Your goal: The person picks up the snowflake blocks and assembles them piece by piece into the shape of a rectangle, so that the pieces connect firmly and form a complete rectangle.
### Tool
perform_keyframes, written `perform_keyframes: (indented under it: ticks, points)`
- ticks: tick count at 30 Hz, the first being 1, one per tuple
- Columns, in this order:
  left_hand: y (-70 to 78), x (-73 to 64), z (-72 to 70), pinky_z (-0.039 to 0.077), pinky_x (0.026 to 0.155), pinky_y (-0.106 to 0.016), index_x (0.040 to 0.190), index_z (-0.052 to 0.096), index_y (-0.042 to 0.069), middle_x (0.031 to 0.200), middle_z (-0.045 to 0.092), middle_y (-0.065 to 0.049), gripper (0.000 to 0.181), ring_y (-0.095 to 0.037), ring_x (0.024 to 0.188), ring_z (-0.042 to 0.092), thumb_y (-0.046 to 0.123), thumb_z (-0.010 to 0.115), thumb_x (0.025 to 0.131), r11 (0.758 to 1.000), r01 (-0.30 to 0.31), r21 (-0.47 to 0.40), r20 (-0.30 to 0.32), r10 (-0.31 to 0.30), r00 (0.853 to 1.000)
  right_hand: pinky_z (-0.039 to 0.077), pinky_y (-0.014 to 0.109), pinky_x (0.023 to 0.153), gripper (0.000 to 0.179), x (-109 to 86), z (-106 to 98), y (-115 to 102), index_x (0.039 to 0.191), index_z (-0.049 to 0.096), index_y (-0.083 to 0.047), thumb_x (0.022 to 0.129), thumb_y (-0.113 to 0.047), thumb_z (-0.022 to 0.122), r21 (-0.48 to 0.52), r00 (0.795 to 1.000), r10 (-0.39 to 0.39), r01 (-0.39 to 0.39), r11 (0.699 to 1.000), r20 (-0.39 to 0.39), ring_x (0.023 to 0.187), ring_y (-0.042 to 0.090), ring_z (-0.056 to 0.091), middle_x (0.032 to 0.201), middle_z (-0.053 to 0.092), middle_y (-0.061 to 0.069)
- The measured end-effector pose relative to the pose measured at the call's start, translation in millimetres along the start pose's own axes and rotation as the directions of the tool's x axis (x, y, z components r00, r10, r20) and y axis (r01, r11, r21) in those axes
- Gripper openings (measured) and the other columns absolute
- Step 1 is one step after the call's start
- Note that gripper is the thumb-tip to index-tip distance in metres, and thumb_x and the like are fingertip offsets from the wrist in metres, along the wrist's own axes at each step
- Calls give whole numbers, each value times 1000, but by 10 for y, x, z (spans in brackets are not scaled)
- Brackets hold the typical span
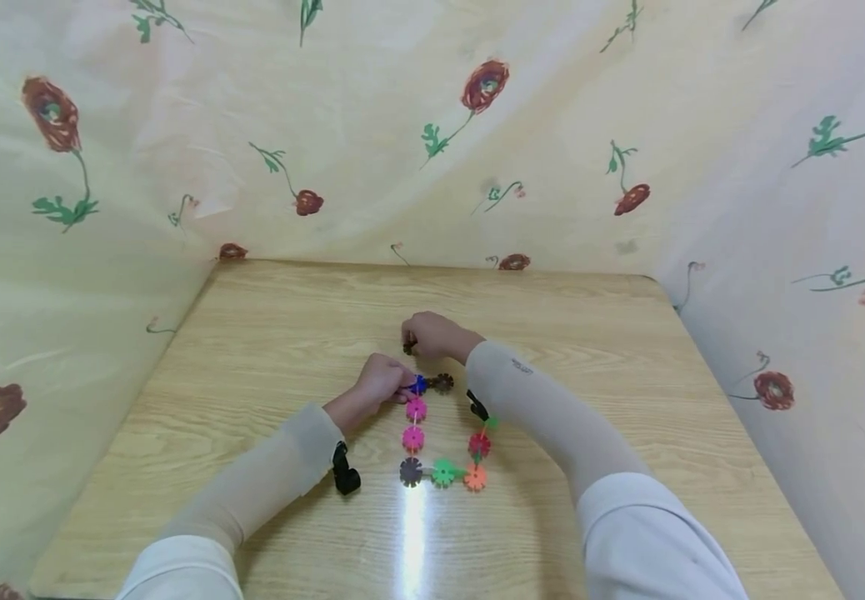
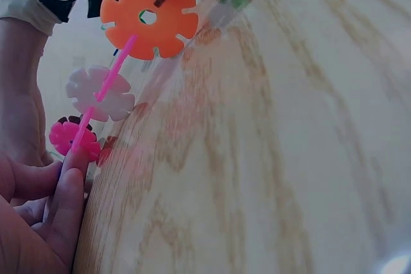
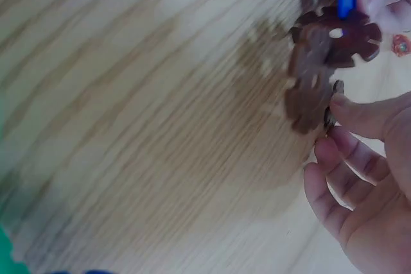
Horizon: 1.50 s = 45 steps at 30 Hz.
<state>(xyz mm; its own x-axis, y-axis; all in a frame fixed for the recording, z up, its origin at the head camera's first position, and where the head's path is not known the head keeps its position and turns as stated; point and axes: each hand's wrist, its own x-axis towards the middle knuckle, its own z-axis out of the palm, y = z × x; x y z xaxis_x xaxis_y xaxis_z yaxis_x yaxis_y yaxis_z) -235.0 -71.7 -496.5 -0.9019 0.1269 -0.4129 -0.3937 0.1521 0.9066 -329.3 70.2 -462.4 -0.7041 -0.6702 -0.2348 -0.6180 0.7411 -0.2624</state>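
Note:
A chain of notched plastic flower discs stands linked on the table. In the head view my left hand (image 1: 382, 379) grips it at the blue disc (image 1: 419, 384), above two pink discs (image 1: 416, 408). From the blue one a brown disc (image 1: 443, 382) reaches right. My right hand (image 1: 436, 335), beyond that corner, pinches a small dark brown disc (image 1: 408, 348) between thumb and fingertips. In the right wrist view this dark disc (image 3: 330, 108) is nearly edge-on, right beside a brown disc (image 3: 311, 81). The left hand's fingers partly hide the blue disc.
Along the chain's near side run a dark disc (image 1: 411, 472), a green disc (image 1: 443, 472) and an orange disc (image 1: 475, 477). A red disc (image 1: 479, 444) rises on the right, near the right forearm. Flowered cloth (image 1: 372, 125) encloses the wooden table (image 1: 290, 308).

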Motion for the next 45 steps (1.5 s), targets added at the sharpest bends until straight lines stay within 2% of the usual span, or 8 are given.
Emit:
perform_keyframes:
  ticks: [4,10,15,22,27,33,40,45]
  points:
    - [-4,-2,-1,59,53,-24,102,73,-11,79,73,-16,17,-14,58,68,-4,64,89,1000,-7,-12,5,7,1000,53,36,92,21,-52,24,69,115,69,-7,94,-7,67,37,1000,9,-9,999,6,100,22,61,108,67,7]
    - [-17,10,14,58,52,-24,98,74,-11,76,72,-15,15,-14,57,66,-5,65,87,1000,-19,-7,-19,19,1000,51,31,73,10,-229,33,238,95,66,-9,90,-14,74,185,995,92,-85,979,-26,81,18,58,88,65,2]
    - [-40,11,21,59,54,-24,99,73,-10,80,73,-17,13,-15,58,67,-5,66,89,1000,-26,5,-21,26,999,53,31,73,6,-539,62,354,94,70,-8,90,-10,75,302,986,128,-91,949,-107,79,16,60,87,68,1]
    - [-59,8,12,59,55,-24,101,73,-9,84,73,-17,14,-16,60,66,-5,67,90,1000,-18,20,-27,18,999,56,32,71,6,-1012,127,360,94,76,-10,94,-7,71,416,975,165,-90,905,-147,77,13,63,89,72,0]
    - [-59,13,5,60,56,-25,103,73,-8,85,73,-16,14,-16,61,67,-4,66,91,1000,-16,21,-29,17,999,55,30,66,9,-1167,213,337,93,77,-12,94,-7,71,410,974,146,-64,910,-171,71,12,61,88,73,-2]
    - [-47,-1,10,59,56,-24,103,73,-8,86,73,-16,14,-15,62,67,-2,67,91,999,-17,29,-23,18,1000,53,28,62,7,-1214,333,321,94,77,-11,94,-8,72,376,975,130,-54,925,-179,68,11,59,84,71,-4]
    - [-53,6,13,59,56,-24,102,73,-7,87,73,-16,14,-16,63,68,-2,67,92,999,-22,29,-26,23,999,57,31,69,7,-1216,382,296,97,77,-10,93,-8,71,327,969,118,-41,944,-219,76,10,63,89,73,-1]
    - [-54,-3,13,59,55,-24,102,73,-7,87,72,-16,13,-16,62,68,-1,67,92,999,-26,29,-21,26,999,58,33,74,7,-1230,399,299,97,78,-10,93,-8,72,321,963,106,-21,947,-249,81,13,66,92,74,0]
